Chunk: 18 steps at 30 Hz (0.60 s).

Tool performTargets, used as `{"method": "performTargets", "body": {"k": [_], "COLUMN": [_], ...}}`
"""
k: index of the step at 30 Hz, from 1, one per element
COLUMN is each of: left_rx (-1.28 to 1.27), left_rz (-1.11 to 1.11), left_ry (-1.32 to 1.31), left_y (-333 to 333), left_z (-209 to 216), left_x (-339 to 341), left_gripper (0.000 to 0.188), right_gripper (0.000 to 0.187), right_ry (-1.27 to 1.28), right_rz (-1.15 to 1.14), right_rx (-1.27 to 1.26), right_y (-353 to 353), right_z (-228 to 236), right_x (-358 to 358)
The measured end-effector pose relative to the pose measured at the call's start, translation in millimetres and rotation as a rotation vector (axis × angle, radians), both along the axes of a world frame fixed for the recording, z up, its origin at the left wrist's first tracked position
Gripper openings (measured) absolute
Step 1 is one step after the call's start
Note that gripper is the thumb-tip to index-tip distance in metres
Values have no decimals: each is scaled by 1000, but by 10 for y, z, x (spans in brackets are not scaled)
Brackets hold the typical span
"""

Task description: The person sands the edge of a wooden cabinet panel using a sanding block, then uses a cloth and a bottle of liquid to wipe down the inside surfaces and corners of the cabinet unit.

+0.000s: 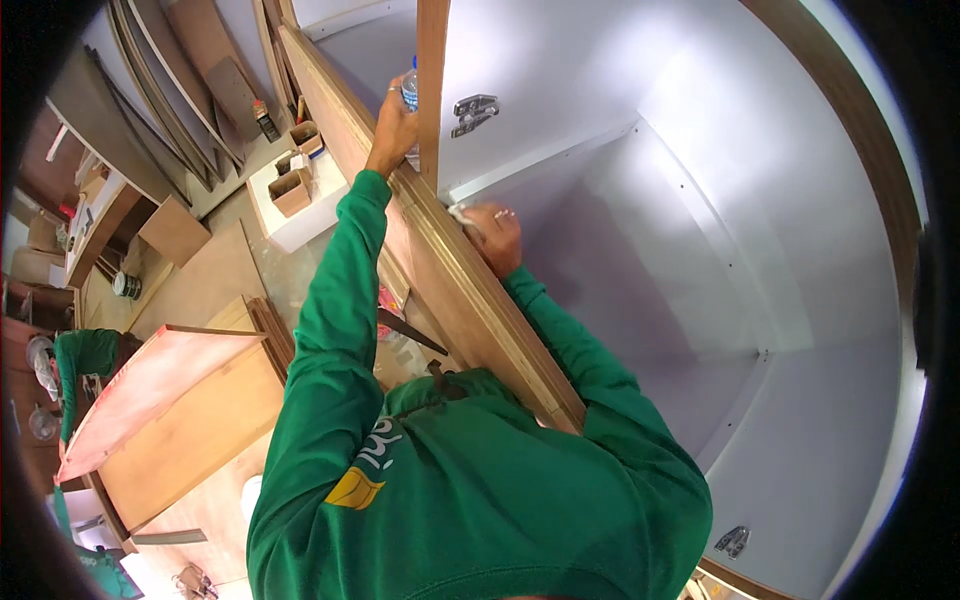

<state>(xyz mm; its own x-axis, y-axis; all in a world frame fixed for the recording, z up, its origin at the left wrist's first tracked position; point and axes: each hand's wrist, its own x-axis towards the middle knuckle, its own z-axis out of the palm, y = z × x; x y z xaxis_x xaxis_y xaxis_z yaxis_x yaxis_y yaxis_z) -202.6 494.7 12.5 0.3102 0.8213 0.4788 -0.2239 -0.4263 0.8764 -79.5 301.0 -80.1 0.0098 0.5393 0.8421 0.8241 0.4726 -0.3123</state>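
My left hand is wrapped round a clear plastic bottle with a blue cap and label, beside the upright wooden divider of a cabinet. Part of the bottle is hidden behind my fingers and the divider. Inside the compartment to the right, my right hand is closed on a small white cloth. The cloth presses into the corner by the front edge board. White-grey panels line the compartment, and a metal hinge sits on the divider's panel.
A second hinge is at the lower right. Left of the cabinet, a white box carries open brown cartons. Curved panels lean at the far left. Another person in green bends beside a large wooden piece.
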Motion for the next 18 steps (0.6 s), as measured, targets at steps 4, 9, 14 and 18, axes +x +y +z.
{"method": "performTargets", "body": {"k": [4,9,14,18], "left_rx": [53,99,-42,90], "left_rz": [33,8,-18,54], "left_ry": [74,-19,-20,55], "left_y": [-20,-13,99,94], "left_z": [-9,14,-60,6], "left_x": [-22,10,-16,-8], "left_gripper": [52,50,48,50], "right_gripper": [14,14,16,18], "right_ry": [-30,-34,-45,210], "right_rz": [30,54,41,-33], "right_rx": [18,-24,-75,-274], "right_y": [-9,-28,-6,-60], "right_z": [-49,-51,-243,-619], "right_x": [27,-16,-23,38]}}
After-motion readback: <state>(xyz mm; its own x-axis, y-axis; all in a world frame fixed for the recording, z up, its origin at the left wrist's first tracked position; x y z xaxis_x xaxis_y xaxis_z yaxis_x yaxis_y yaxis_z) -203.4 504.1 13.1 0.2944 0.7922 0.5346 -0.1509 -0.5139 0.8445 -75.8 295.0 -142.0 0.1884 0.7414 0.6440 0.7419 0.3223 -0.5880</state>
